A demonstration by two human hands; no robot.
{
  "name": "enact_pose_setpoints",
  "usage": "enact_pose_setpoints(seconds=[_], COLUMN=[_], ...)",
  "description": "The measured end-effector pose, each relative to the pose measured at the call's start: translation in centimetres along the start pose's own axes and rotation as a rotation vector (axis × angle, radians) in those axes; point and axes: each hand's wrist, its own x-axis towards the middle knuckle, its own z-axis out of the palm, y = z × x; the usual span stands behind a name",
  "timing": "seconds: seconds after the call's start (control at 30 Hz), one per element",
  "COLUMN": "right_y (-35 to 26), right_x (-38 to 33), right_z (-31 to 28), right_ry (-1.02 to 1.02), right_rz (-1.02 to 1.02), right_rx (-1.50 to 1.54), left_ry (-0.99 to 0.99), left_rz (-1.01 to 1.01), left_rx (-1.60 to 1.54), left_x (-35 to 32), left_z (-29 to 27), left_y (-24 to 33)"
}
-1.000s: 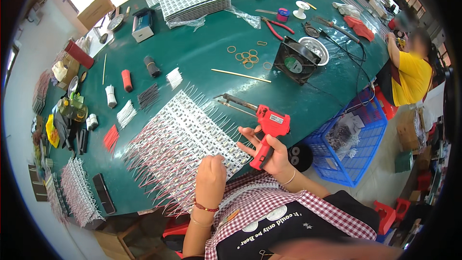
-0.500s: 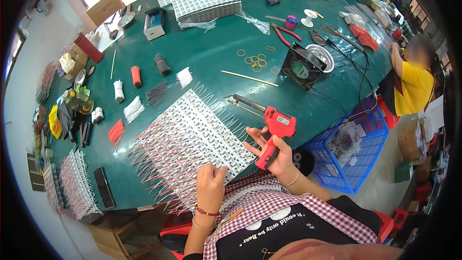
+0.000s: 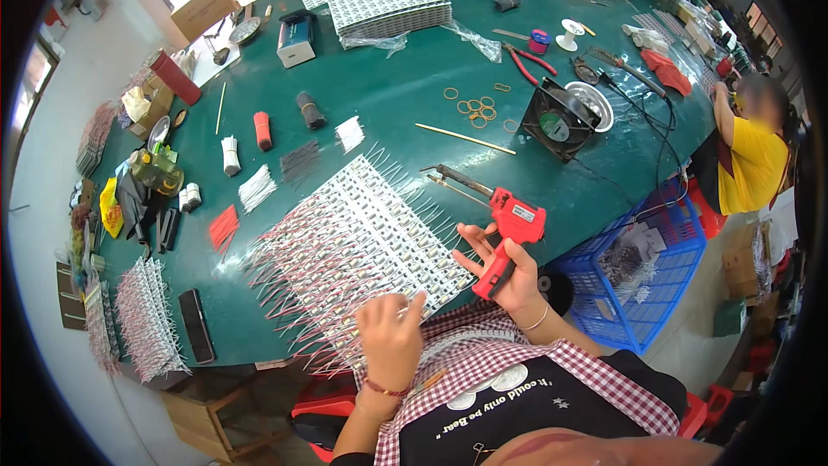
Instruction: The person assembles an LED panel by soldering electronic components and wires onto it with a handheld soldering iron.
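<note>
Right hand [image 3: 509, 280] in a closed grip on the red soldering gun [image 3: 509, 229], left hand [image 3: 390, 336] pressing loosely on the wired LED panel [image 3: 362, 246]; blue crate [image 3: 655, 293] holds bagged parts.

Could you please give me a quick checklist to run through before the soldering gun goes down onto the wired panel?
1. Right hand grips the red soldering gun by its handle: ok.
2. Gun tip points away from both hands: ok.
3. Left hand rests on the panel of wired modules, steadying it: ok.
4. Panel lies flat on the green table: ok.
5. Tip touching a joint: not ok, it is above the table.
6. Tip hot: cannot tell.
</note>
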Motion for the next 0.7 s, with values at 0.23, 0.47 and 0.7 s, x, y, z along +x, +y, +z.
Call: enact_pose_setpoints(seconds=[0.23,0.47,0.7], right_y=[0.2,0.1,0.2], right_x=[0.0,0.0,0.1], right_z=[-0.2,-0.1,-0.4], right_ry=[0.001,0.012,-0.013], right_rz=[-0.010,-0.011,-0.010], right_rx=[0.027,-0.022,0.006], left_ry=[-0.239,-0.219,-0.222], left_rz=[-0.075,-0.065,-0.073], left_rx=[-0.108,-0.089,-0.160], left_x=[0.9,1.2,2.0], left_z=[4.3,4.4,5.1], left_y=[1.8,2.6,2.2])
